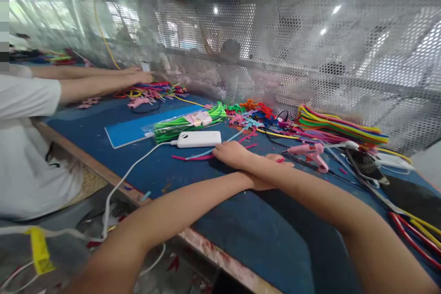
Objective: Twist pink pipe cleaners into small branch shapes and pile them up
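Note:
My forearms cross over the blue tabletop, the right one lying above the left. My right hand [230, 152] is curled down over thin light-blue and pink pipe cleaners [198, 154], their ends sticking out on both sides. Most of my left hand [265, 183] is hidden under my right forearm. Its visible fingers stretch to the right, apart, with a small pink bit beside them. Just past the right hand lies a white power bank [200, 139] with a cable plugged in. A pink glue gun [310, 154] rests to the right of my left hand.
A bagged green pipe-cleaner bundle [189, 122] lies near a blue board [127, 129]. Coloured twisted pieces [251, 115] and a multicoloured bundle [341, 126] sit along a perforated metal screen [275, 55]. At left, a co-worker's arms [93, 85] reach over the table. A white cable crosses the front edge.

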A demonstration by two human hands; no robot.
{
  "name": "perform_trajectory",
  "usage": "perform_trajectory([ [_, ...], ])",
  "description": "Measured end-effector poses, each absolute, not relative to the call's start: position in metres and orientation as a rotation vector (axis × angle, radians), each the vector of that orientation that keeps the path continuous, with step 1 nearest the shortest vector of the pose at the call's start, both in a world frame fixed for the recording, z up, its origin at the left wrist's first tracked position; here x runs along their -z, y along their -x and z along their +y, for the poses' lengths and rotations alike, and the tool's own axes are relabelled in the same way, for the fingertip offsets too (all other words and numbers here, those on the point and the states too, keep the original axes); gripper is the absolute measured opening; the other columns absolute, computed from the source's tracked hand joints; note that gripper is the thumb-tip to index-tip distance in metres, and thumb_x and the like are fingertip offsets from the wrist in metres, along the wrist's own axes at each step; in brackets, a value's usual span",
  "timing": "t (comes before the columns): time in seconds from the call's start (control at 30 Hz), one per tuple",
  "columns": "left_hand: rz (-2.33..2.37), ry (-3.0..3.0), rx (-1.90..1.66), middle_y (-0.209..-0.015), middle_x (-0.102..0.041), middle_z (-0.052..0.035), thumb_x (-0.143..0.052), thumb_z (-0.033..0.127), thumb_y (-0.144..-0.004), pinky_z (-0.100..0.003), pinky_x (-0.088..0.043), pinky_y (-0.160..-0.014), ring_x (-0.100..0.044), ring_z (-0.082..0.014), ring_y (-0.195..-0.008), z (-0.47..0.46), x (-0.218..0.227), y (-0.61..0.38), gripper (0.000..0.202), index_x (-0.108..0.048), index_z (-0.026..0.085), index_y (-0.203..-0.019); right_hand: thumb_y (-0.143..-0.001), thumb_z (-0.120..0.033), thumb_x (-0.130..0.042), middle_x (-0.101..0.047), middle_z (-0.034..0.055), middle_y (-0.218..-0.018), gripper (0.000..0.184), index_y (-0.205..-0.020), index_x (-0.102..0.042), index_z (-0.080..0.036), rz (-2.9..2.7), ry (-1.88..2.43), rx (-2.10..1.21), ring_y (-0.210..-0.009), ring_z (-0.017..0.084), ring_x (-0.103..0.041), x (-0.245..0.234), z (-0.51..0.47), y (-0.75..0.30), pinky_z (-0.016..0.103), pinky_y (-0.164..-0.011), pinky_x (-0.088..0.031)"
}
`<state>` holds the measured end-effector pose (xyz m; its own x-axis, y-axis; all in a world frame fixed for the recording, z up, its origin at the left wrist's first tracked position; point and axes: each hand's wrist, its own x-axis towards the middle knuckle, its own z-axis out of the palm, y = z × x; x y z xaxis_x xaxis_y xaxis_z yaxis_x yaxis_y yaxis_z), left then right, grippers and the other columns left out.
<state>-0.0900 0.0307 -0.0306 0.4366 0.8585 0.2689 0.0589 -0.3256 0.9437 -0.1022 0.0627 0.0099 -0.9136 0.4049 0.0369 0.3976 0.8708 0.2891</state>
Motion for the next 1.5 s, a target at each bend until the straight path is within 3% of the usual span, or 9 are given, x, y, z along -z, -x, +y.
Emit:
perform_trajectory([
  [0.2,0.791,-2.475,-0.917,-0.142,-0.034,-0.0065,-0.061,0.028,-0.075,-0.044,-0.014,-0.109,-0.027,-0.0312,-0.131,0.030,0.032,0.094,0.064,-0.039,0.026,-0.134,-0.089,-0.013,-0.034,-0.061,0.0127,-0.099,0.022,-0.106,-0.048,-0.013,3.061,-0.809,-0.478,-0.085,0.022,-0.060,-0.034,0.069,0.095,0.030,-0.067,-0.044],
  [0.4,0.707,-2.682,-0.739,-0.138,-0.041,-0.0086,-0.065,0.040,-0.070,-0.042,-0.021,-0.108,-0.031,-0.0322,-0.129,0.022,0.020,0.096,0.066,-0.044,0.022,-0.131,-0.090,-0.012,-0.032,-0.059,0.0114,-0.100,0.023,-0.101,-0.052,-0.014,3.367,-0.991,-0.504,-0.091,0.022,-0.055,-0.068,0.081,0.083,0.028,-0.071,-0.039],
  [0.53,0.635,-2.654,-0.761,-0.145,-0.030,-0.0059,-0.069,0.046,-0.066,-0.043,-0.014,-0.110,-0.025,-0.0318,-0.133,0.019,0.015,0.097,0.082,-0.034,0.026,-0.137,-0.093,-0.017,-0.027,-0.062,0.0106,-0.095,0.026,-0.107,-0.048,-0.013,3.490,-1.189,-0.110,-0.081,0.018,-0.058,-0.071,0.080,0.072,0.025,-0.067,-0.038],
  [0.63,0.703,-2.483,-0.821,-0.142,-0.036,-0.0081,-0.059,0.047,-0.075,-0.041,-0.020,-0.107,-0.032,-0.0307,-0.130,0.022,0.015,0.100,0.070,-0.035,0.024,-0.136,-0.094,-0.020,-0.026,-0.064,0.0083,-0.087,0.025,-0.107,-0.047,-0.014,3.517,-1.281,0.112,-0.073,0.017,-0.060,-0.071,0.074,0.058,0.023,-0.062,-0.037],
  [0.83,0.781,-1.930,-1.155,-0.129,-0.050,-0.0100,-0.045,0.042,-0.085,-0.038,-0.028,-0.102,-0.040,-0.0303,-0.123,0.031,0.020,0.100,0.044,-0.051,0.019,-0.122,-0.093,-0.020,-0.028,-0.065,0.0079,-0.076,0.023,-0.106,-0.046,-0.015,3.274,-1.451,-0.241,-0.065,0.020,-0.061,-0.075,0.052,0.013,0.024,-0.054,-0.033],
  [1.07,0.590,-1.556,-1.210,-0.111,-0.056,-0.0095,-0.063,0.046,-0.073,-0.032,-0.043,-0.083,-0.053,-0.0248,-0.098,0.016,0.013,0.093,0.054,-0.047,0.019,-0.117,-0.086,-0.014,-0.034,-0.066,0.0121,-0.080,0.023,-0.107,-0.043,-0.015,2.892,-1.554,-0.442,-0.065,0.024,-0.064,-0.060,0.009,-0.039,0.026,-0.049,-0.033],
  [1.23,0.529,-1.437,-1.256,-0.105,-0.058,-0.0074,-0.055,0.042,-0.079,-0.030,-0.042,-0.082,-0.053,-0.0228,-0.097,0.000,0.014,0.075,0.042,-0.050,0.018,-0.114,-0.086,-0.014,-0.031,-0.067,0.0153,-0.077,0.032,-0.116,-0.039,-0.009,2.788,-1.667,-0.446,-0.065,0.027,-0.065,-0.052,-0.011,-0.049,0.027,-0.049,-0.040],
  [1.33,0.560,-1.306,-1.347,-0.100,-0.060,-0.0062,-0.047,0.047,-0.082,-0.029,-0.043,-0.080,-0.055,-0.0223,-0.095,-0.005,0.013,0.062,0.043,-0.052,0.018,-0.113,-0.087,-0.013,-0.028,-0.065,0.0206,-0.090,0.044,-0.130,-0.026,-0.003,2.766,-1.677,-0.488,-0.072,0.028,-0.066,-0.048,-0.016,-0.050,0.029,-0.053,-0.045],
  [1.5,0.854,-1.209,-1.578,-0.067,-0.055,-0.0013,-0.049,0.047,-0.083,-0.022,-0.042,-0.059,-0.053,-0.0139,-0.067,0.004,0.006,0.051,0.034,-0.060,0.016,-0.073,-0.087,-0.008,-0.024,-0.061,0.0246,-0.100,0.056,-0.141,-0.010,-0.004,2.712,-1.535,-0.504,-0.070,0.026,-0.066,-0.038,-0.034,-0.055,0.032,-0.056,-0.050],
])
